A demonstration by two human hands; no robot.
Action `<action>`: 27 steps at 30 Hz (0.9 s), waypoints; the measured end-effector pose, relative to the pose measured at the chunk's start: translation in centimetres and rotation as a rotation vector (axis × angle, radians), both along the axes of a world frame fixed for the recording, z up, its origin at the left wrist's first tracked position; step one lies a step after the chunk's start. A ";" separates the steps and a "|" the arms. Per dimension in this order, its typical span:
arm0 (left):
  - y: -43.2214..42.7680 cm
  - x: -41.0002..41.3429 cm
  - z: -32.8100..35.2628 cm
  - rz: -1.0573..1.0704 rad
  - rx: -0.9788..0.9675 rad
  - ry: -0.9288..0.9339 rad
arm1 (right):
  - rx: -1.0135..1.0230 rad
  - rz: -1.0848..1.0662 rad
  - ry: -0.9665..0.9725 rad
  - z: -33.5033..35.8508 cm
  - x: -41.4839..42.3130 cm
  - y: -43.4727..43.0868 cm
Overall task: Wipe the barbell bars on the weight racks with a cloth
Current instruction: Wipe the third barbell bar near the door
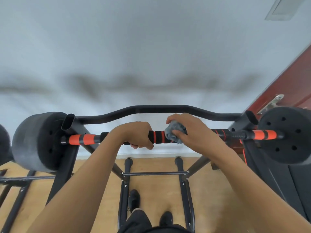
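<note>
Left hand [138, 136], mid-frame, wrapped round barbell bar [156, 135]; right hand [191, 132] just beside it, clutching bunched grey cloth [173, 128] against the bar.

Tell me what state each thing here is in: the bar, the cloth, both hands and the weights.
barbell bar, lying across the rack, loaded at both ends.
cloth, bunched up and pressed against the bar.
left hand, gripping the bar bare.
right hand, holding the cloth onto the bar.
weight plates, mounted on the bar, off the floor.
</note>
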State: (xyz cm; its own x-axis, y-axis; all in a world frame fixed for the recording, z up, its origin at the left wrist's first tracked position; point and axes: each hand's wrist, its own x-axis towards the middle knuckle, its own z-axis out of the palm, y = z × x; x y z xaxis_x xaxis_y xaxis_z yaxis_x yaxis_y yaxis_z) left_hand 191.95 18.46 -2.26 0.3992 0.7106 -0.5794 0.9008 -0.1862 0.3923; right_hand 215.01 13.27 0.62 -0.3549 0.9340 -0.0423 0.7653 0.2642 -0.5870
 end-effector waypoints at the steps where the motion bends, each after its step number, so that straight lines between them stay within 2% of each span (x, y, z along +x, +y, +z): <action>1: 0.0 0.0 0.0 0.000 0.008 0.000 | -0.016 0.034 -0.038 0.1 0.1 0.1; 8: -0.4 0.0 0.1 0.002 0.045 -0.017 | -0.011 0.131 -0.189 1.6 1.0 0.1; 13: -0.5 -0.2 0.2 0.004 0.053 -0.029 | 0.063 0.207 -0.340 2.6 0.3 1.4; 17: -0.4 -0.3 0.1 0.007 0.051 -0.031 | -0.017 0.268 -0.250 2.6 0.2 1.8; 23: -0.4 -0.2 0.0 0.018 0.067 -0.020 | -0.016 0.156 -0.002 2.6 0.1 0.7; 27: -0.5 -0.2 0.0 0.021 0.081 -0.026 | 0.037 0.143 -0.022 0.7 -1.6 0.6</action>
